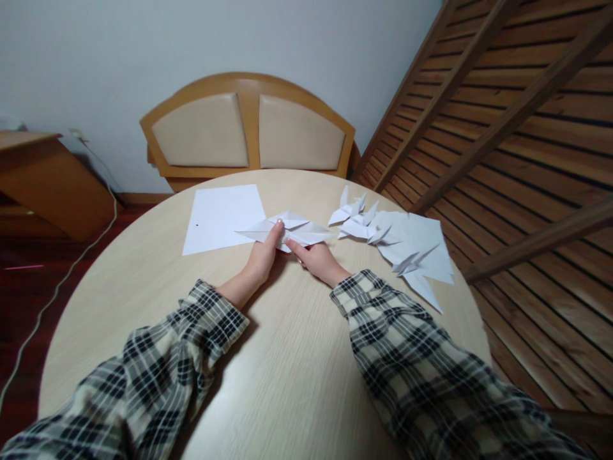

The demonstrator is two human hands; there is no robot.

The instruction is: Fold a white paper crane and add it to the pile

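Note:
Between both hands is a piece of folded white paper (311,234), its long points reaching out left and right above the table. My left hand (263,257) grips its near left part, thumb pressed on top and fingers hidden below. My right hand (320,260) pinches its near edge, with the thumb lying close to the left thumb. A flat white sheet (223,217) with a small dark dot lies beyond and left of the hands. To the right, several folded paper cranes (357,220) sit in a loose row.
Under the cranes at the right lie white paper sheets (426,236). The round wooden table (268,383) spans the middle. A padded headboard (299,134) and a wall stand behind it. Slatted wood (527,191) rises at the right. A white cable (71,268) runs across the floor at left.

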